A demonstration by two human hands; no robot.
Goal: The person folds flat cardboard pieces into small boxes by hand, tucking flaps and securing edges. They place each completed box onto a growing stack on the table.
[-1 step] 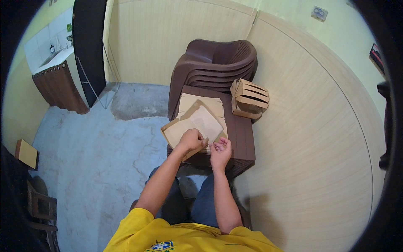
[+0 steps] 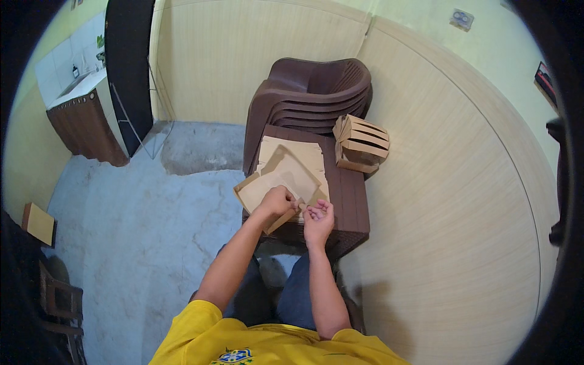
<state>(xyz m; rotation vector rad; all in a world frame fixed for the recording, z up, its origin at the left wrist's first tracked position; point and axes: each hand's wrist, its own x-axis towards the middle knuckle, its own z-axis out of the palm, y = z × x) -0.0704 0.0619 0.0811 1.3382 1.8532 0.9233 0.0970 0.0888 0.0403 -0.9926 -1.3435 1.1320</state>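
A partly folded brown cardboard box [image 2: 299,168] sits at an angle on a pile of flat cardboard sheets [image 2: 313,151], with its side walls raised. My left hand [image 2: 278,202] reaches over the near wall of the box, its fingers pinched on the cardboard at the near right corner. Just beside it, my right hand [image 2: 318,224] is closed with thumb and forefinger on a small flap at that same corner. The other fingers of my right hand are curled loosely. The fingertips hide part of the flap.
The pile lies on a brown slatted table [image 2: 351,201]. Several folded cardboard boxes [image 2: 362,143] stand stacked on its far right edge. Behind is a stack of brown plastic chairs [image 2: 316,91]. A pale panelled wall [image 2: 438,182] runs close along the right.
The far panel of the box has tipped slightly, and its right corner has shifted a little. Both hands stay at the near corner with only small finger movements.
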